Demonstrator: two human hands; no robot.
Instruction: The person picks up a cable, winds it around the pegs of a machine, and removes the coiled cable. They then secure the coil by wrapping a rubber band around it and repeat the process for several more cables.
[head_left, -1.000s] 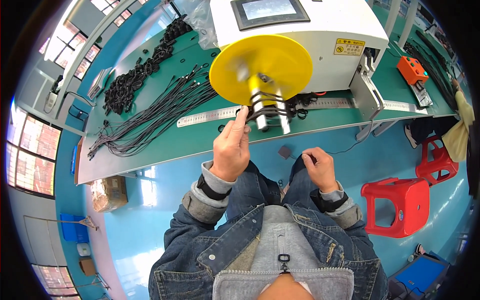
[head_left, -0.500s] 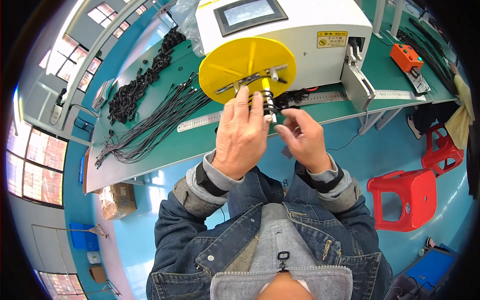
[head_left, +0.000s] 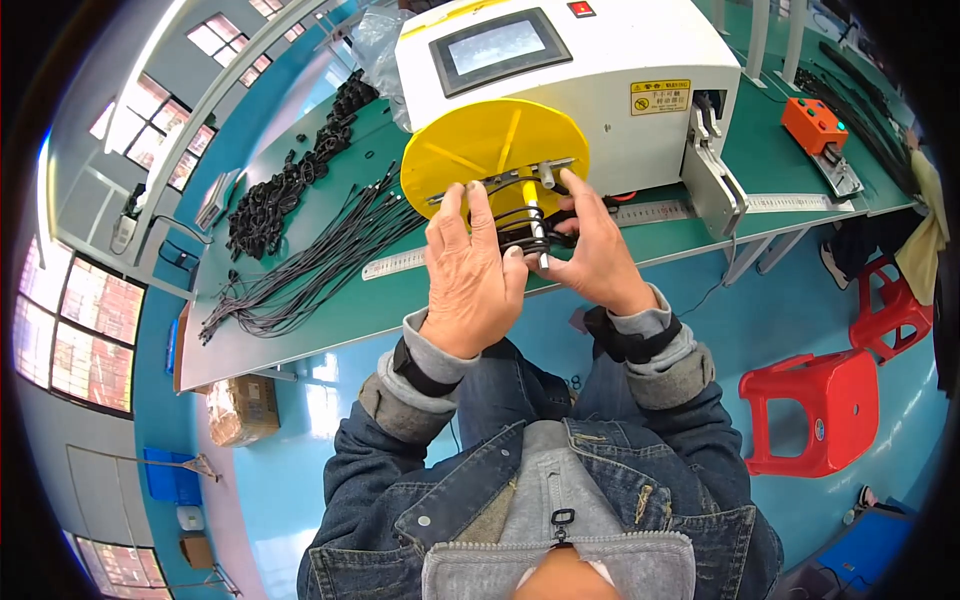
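Note:
A coil of black cable (head_left: 518, 214) is looped around the metal pegs in front of a yellow disc (head_left: 455, 140), which is mounted on a white machine (head_left: 620, 60). My left hand (head_left: 465, 275) grips the coil's left side, fingertips up near the metal bar (head_left: 500, 181) across the disc and thumb at the lower turns. On the other side, my right hand (head_left: 602, 258) curves round the coil, its index finger reaching the disc's edge and its thumb low by the tip of a silver peg (head_left: 541, 240). My fingers partly hide the turns.
Straight black cables (head_left: 300, 270) and a heap of coiled black ones (head_left: 285, 180) lie left on the green table (head_left: 400, 252). Steel rulers (head_left: 795, 203) run along its front. An orange button box (head_left: 812, 125) stands right; red stools (head_left: 820, 415) are on the floor.
My right hand has moved up and in from the peg's end to hold the coil's right side. My left hand has shifted slightly left and down, showing more of the coil.

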